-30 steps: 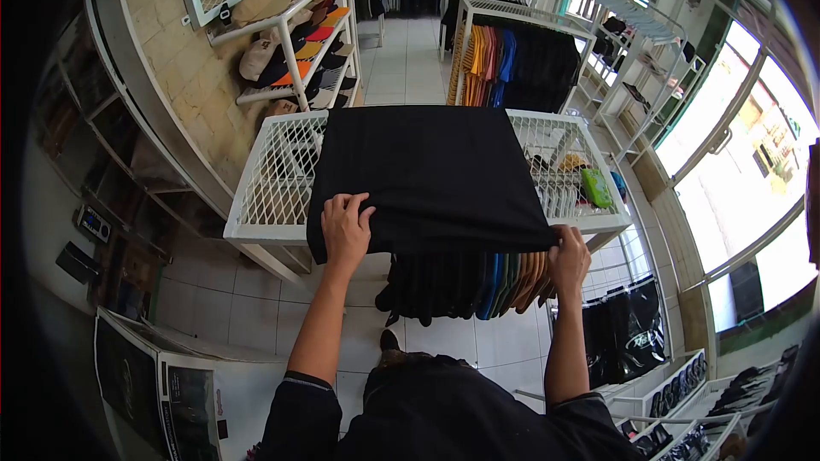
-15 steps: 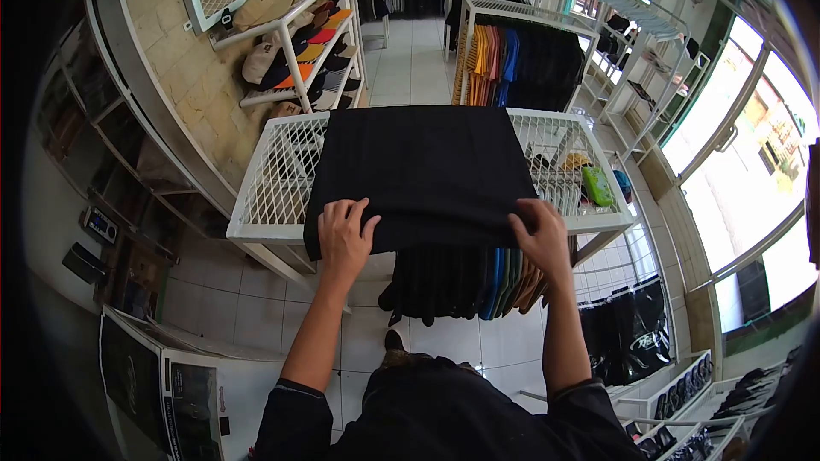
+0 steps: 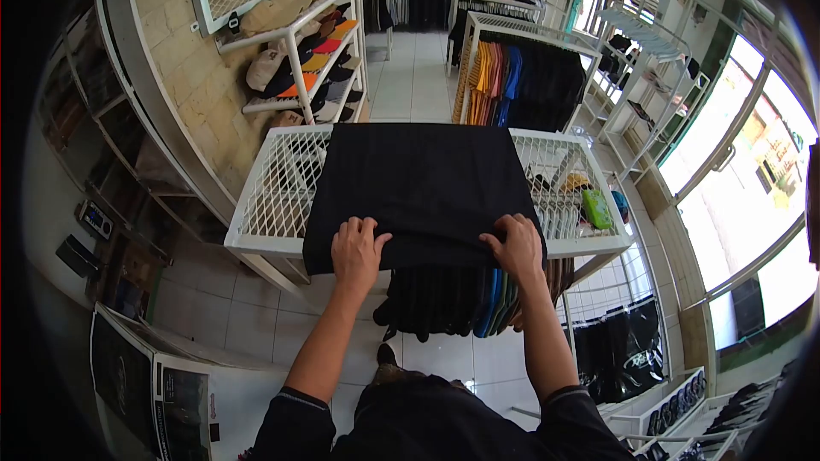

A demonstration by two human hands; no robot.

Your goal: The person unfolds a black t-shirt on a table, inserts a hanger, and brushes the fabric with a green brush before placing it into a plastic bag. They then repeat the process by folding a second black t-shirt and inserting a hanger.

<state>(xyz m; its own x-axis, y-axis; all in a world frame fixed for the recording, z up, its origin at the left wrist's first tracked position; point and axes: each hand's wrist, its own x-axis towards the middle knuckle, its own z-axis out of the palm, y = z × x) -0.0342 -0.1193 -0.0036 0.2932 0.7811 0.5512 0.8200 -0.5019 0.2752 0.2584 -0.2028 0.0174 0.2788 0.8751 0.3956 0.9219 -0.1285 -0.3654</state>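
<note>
A black cloth (image 3: 423, 175), perhaps a garment, lies spread over a white metal mesh table (image 3: 265, 196), its near edge hanging over the front. My left hand (image 3: 357, 248) rests on the near left part of the cloth, fingers bent forward and thumb apart, pointing inward. On the near right part lies my right hand (image 3: 517, 246), likewise with its thumb away from the fingers. Slight creases run across the cloth between the hands. The fingertips press on the fabric, and no held fold shows in either hand.
Dark and coloured clothes (image 3: 444, 299) hang beneath the table's front. A green packet (image 3: 596, 209) is at the table's right side. Caps fill a white shelf (image 3: 299, 55) at the left. Beyond stands a clothes rack (image 3: 534, 30). Glass doors (image 3: 722, 128) are at the right.
Both hands have moved inward, closer together, along the cloth's near part. The fold line across the near part has flattened. The view has tilted up slightly.
</note>
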